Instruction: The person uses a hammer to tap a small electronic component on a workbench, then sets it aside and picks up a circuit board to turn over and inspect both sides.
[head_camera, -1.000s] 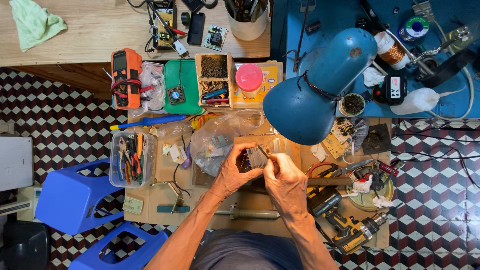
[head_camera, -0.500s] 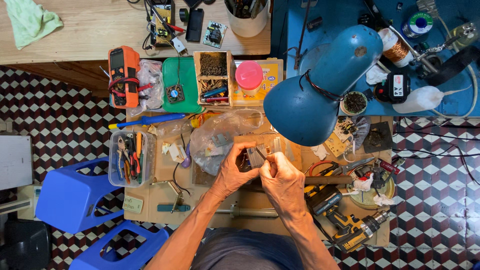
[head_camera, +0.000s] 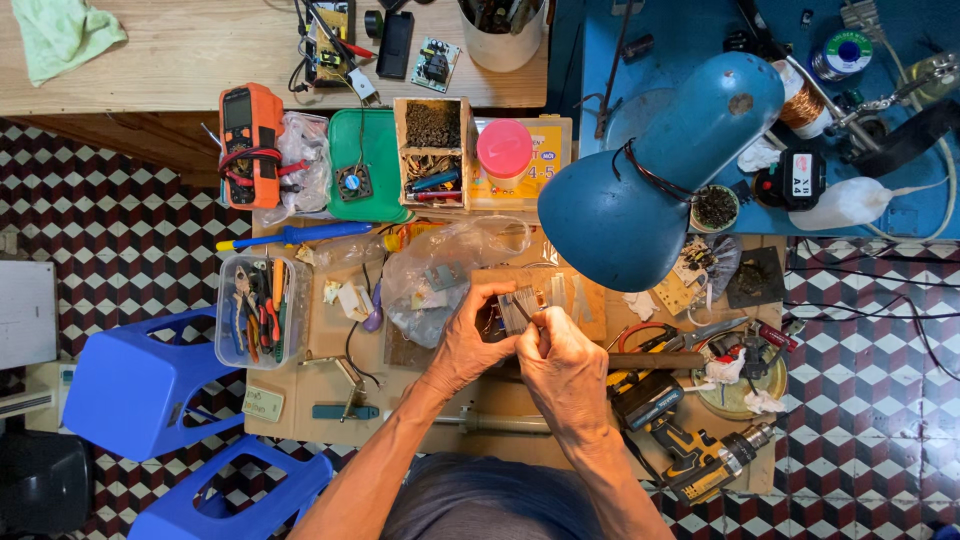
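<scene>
Over the cluttered brown cardboard-topped workbench (head_camera: 330, 400), two hands meet: the left hand (head_camera: 468, 345) grips one small grey flat component (head_camera: 517, 308) in curled fingers, while the right hand (head_camera: 565, 368) pinches it from below. Two blue plastic stools (head_camera: 130, 385) stand left; one blue metal desk lamp (head_camera: 650, 180) hangs just above.

A yellow box (head_camera: 540, 165) with a printed front stands at the table's far edge; beside it lies a crumpled clear plastic bag (head_camera: 440, 270).

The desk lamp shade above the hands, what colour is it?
Blue lamp shade, clearest in the head view.
</scene>
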